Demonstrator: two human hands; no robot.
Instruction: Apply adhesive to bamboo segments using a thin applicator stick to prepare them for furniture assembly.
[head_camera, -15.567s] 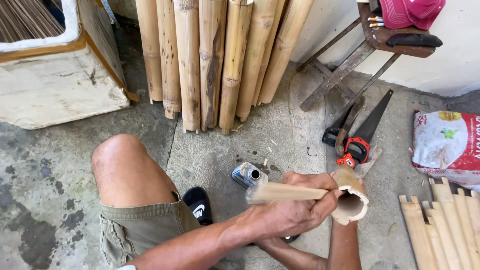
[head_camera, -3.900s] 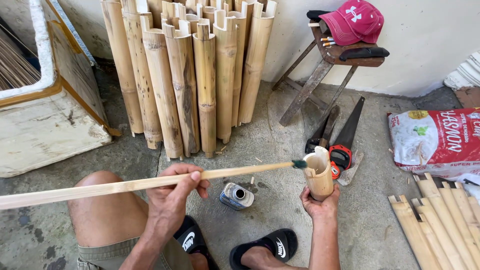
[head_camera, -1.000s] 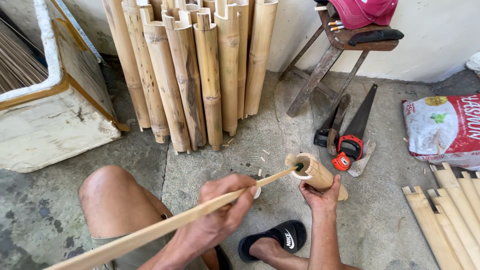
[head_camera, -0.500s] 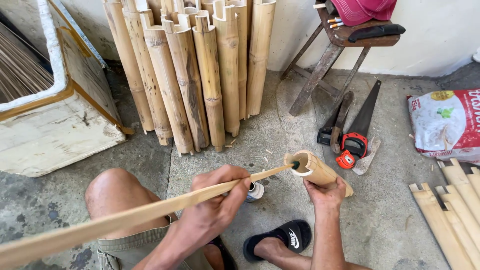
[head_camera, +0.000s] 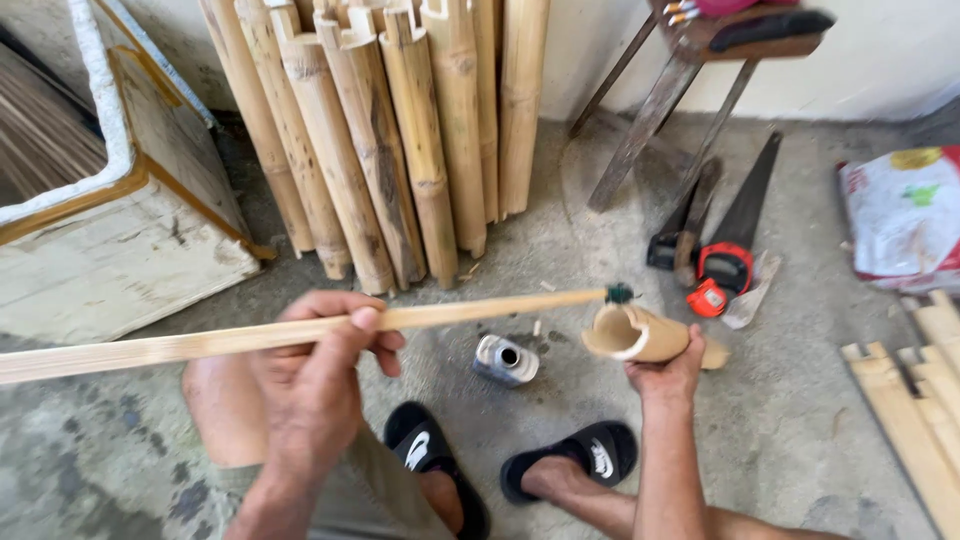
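My left hand (head_camera: 315, 375) grips a long thin bamboo slat (head_camera: 150, 345) that runs from the left edge to a dark, wet-looking tip (head_camera: 619, 294). The tip hovers just above the open end of a short bamboo tube (head_camera: 640, 335), which my right hand (head_camera: 665, 375) holds from below, tilted with its mouth facing left. A small open metal can (head_camera: 505, 359) lies on the concrete floor between the two hands, below the slat.
Thick bamboo poles (head_camera: 400, 140) lean against the back wall. A white wooden box (head_camera: 110, 210) stands at left. Two hand saws (head_camera: 725, 245) lie under a wooden stool (head_camera: 690, 70). A printed sack (head_camera: 905, 215) and flat bamboo strips (head_camera: 920, 400) sit at right. Black slides (head_camera: 575, 455) on my feet.
The slat's tip has lifted out of the tube's mouth and now sits just above its rim. The tube has dropped a little and tilted more toward the left.
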